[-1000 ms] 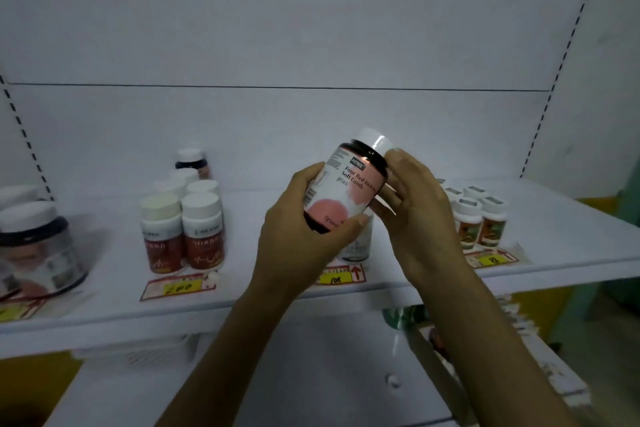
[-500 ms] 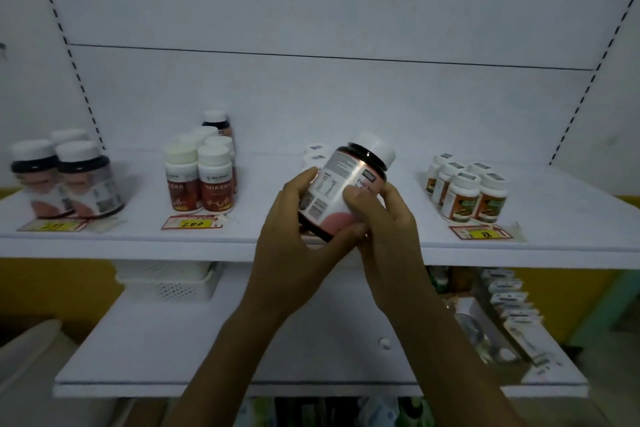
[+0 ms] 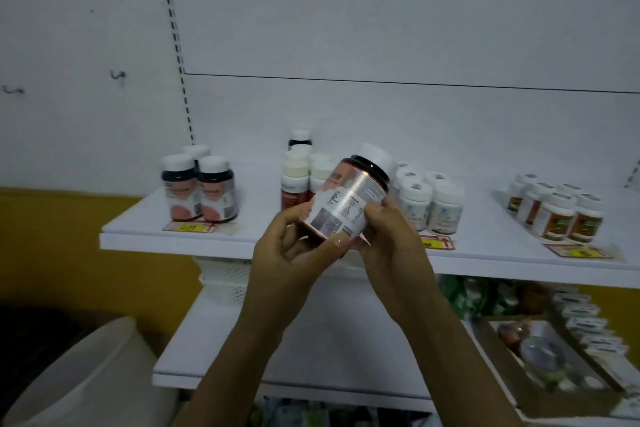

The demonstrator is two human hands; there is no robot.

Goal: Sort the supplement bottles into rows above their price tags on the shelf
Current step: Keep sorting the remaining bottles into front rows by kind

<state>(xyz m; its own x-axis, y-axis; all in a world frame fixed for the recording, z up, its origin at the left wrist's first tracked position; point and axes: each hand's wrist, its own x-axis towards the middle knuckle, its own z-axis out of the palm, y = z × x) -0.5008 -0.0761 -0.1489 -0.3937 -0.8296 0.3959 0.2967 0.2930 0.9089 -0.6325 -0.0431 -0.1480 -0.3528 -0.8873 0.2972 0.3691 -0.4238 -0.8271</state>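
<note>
I hold a dark supplement bottle (image 3: pixel 349 196) with a white cap and a pink-and-silver label, tilted, in front of the white shelf (image 3: pixel 145 236). My left hand (image 3: pixel 287 260) grips its base from below and my right hand (image 3: pixel 388 236) holds its right side. On the shelf stand matching dark bottles (image 3: pixel 199 189) at the left above a yellow price tag (image 3: pixel 188 227), red-labelled white-capped bottles (image 3: pixel 294 184) partly hidden behind the held bottle, white bottles (image 3: pixel 429 203) above a tag (image 3: pixel 438 242), and orange-labelled bottles (image 3: pixel 557 210) above a tag (image 3: pixel 578 250).
Under the shelf hangs a white perforated basket (image 3: pixel 225 282). A lower white shelf (image 3: pixel 332 340) carries a cardboard box (image 3: pixel 540 367) of goods at the right. A pale rounded container (image 3: pixel 86 378) sits at the lower left, beside a yellow wall (image 3: pixel 69 246).
The bottle has turned in my hands so its back label with fine print now faces me. My view has swung left, bringing the dark bottles at the shelf's left end further in.
</note>
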